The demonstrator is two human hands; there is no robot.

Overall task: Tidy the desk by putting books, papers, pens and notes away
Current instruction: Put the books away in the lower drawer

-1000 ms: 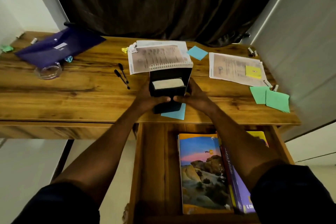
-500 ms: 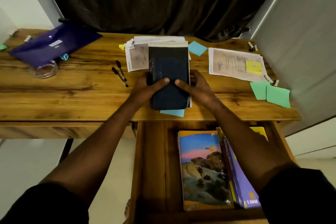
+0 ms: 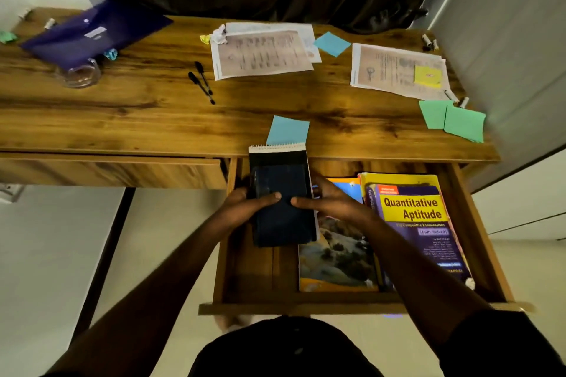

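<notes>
The left grip (image 3: 245,204) and right grip (image 3: 332,202) clasp a dark book (image 3: 281,225) stacked on a spiral pad (image 3: 277,155) above the bare left floor of the drawer (image 3: 260,272), beside shelved books (image 3: 410,217).

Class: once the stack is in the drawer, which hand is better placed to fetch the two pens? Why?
Probably the left. The pens lie left of the stack, on the side of the left hand; the right hand would have to reach across.

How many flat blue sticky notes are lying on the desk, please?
2. One blue note lies at the back, right of the middle papers; the other sits at the front edge, partly behind the held notebook. More may be hidden under papers.
</notes>
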